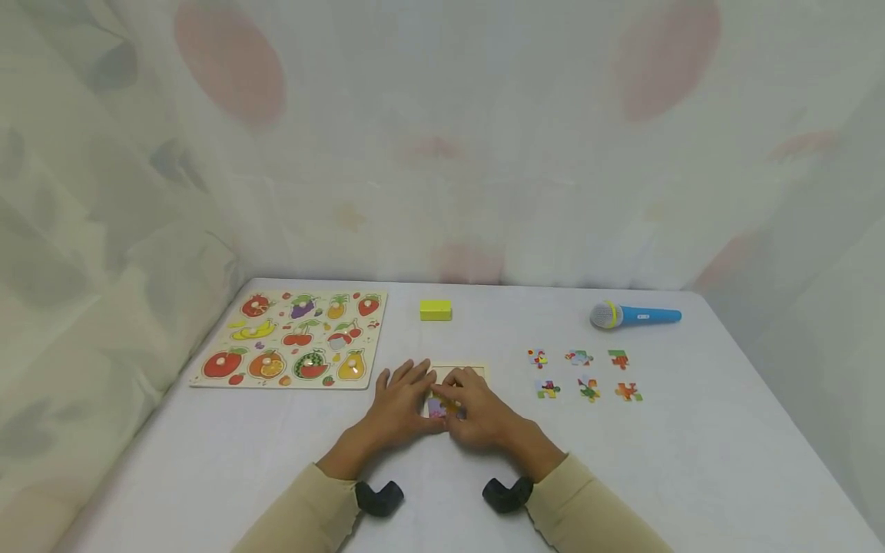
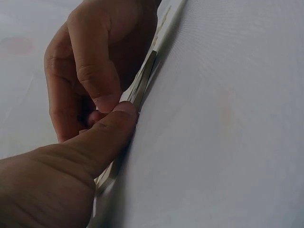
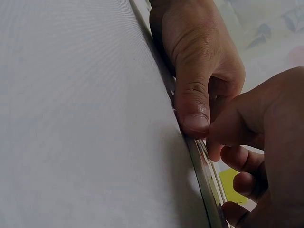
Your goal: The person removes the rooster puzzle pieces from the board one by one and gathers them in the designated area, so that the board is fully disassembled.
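A small wooden puzzle tray (image 1: 477, 368) lies between the two hands in the head view, largely covered by them. My left hand (image 1: 399, 407) grips its left side, the thumb (image 2: 107, 135) along the near edge and the fingers at the far left. Curled over the tray, my right hand (image 1: 484, 412) holds a yellowish jigsaw piece (image 1: 453, 404) between thumb and forefinger, mostly hidden. Beside that piece, a purple printed piece (image 1: 437, 408) shows in the tray. In the right wrist view the two thumbs meet at the tray's edge (image 3: 202, 173).
Several loose jigsaw pieces (image 1: 579, 358) lie in two rows to the right. A fruit peg board (image 1: 285, 376) is at the left, a yellow block (image 1: 435, 310) behind the tray, and a blue toy microphone (image 1: 646, 316) at the back right. White cloth (image 1: 691, 461) covers the table.
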Demonstrator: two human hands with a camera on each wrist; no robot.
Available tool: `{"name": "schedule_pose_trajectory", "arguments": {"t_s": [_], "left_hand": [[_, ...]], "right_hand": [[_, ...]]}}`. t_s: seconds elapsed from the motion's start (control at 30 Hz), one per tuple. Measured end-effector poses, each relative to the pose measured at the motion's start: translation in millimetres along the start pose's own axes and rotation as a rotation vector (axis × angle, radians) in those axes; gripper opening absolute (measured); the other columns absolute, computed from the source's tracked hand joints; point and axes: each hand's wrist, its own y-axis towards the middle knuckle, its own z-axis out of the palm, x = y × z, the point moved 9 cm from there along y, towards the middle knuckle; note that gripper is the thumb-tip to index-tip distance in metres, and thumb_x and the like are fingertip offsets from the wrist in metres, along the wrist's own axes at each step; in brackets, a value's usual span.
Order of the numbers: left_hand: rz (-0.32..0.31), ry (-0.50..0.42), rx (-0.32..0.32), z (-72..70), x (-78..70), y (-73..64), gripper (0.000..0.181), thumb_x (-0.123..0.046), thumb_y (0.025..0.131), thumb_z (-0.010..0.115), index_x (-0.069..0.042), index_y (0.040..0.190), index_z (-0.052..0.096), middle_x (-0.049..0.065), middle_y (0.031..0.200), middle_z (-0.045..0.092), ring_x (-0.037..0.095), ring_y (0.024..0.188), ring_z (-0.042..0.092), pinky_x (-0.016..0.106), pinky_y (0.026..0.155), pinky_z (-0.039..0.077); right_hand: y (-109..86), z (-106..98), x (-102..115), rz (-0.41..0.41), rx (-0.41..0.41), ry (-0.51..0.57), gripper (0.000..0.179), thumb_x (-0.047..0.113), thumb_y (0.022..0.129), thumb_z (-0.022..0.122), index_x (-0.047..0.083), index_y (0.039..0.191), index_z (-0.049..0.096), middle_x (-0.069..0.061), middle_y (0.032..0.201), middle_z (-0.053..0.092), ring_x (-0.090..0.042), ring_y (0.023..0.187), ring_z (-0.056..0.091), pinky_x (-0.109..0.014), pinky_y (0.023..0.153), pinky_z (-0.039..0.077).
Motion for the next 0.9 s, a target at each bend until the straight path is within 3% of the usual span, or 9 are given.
{"name": "schedule_pose_trajectory", "arguments": {"t_s": [0.17, 0.43, 0.63, 0.77, 0.9], "left_hand": [[-0.003, 0.003, -0.010, -2.1, 0.1, 2.2, 0.086, -0.061, 0.072, 0.075, -0.009, 0.138, 0.054, 0.009, 0.149, 0.039, 0.036, 0.138, 0.028, 0.065, 0.105, 0.011], [-0.010, -0.011, 0.010, 5.5, 2.9, -3.4, 0.085, -0.059, 0.072, 0.076, -0.009, 0.137, 0.055, 0.009, 0.150, 0.039, 0.037, 0.138, 0.027, 0.066, 0.104, 0.011], [-0.009, -0.015, -0.011, 2.1, 4.5, -2.5, 0.084, -0.059, 0.072, 0.076, -0.009, 0.137, 0.055, 0.009, 0.150, 0.039, 0.036, 0.138, 0.026, 0.065, 0.105, 0.009], [-0.023, -0.021, 0.007, 4.4, 6.1, -1.9, 0.087, -0.064, 0.073, 0.072, -0.010, 0.139, 0.054, 0.006, 0.151, 0.037, 0.034, 0.140, 0.024, 0.063, 0.106, 0.008], [-0.030, -0.018, 0.020, 5.6, 5.1, -0.2, 0.091, -0.068, 0.073, 0.069, -0.011, 0.140, 0.052, 0.006, 0.151, 0.036, 0.032, 0.140, 0.023, 0.063, 0.106, 0.007]], "right_hand": [[0.9, -1, 0, -0.010, -0.015, -0.004, 0.057, 0.007, 0.078, 0.061, 0.008, 0.135, 0.058, 0.006, 0.101, 0.044, -0.011, 0.090, 0.039, -0.026, 0.073, 0.037], [-2.0, 6, 1, -0.055, 0.013, -0.030, 0.050, 0.009, 0.084, 0.061, 0.009, 0.134, 0.059, 0.006, 0.101, 0.046, -0.010, 0.089, 0.040, -0.023, 0.072, 0.038], [0.5, 2, -2, -0.025, -0.002, -0.061, 0.048, 0.013, 0.085, 0.063, 0.012, 0.132, 0.061, 0.008, 0.104, 0.050, -0.009, 0.094, 0.042, -0.026, 0.077, 0.040], [-0.9, -7, -1, -0.040, -0.064, -0.058, 0.047, 0.012, 0.083, 0.065, 0.011, 0.130, 0.063, 0.007, 0.107, 0.054, -0.009, 0.095, 0.045, -0.033, 0.083, 0.039], [-5.8, -24, 2, -0.069, -0.146, 0.024, 0.046, 0.006, 0.080, 0.068, 0.005, 0.125, 0.065, 0.004, 0.107, 0.058, -0.011, 0.095, 0.048, -0.039, 0.081, 0.038]]}}
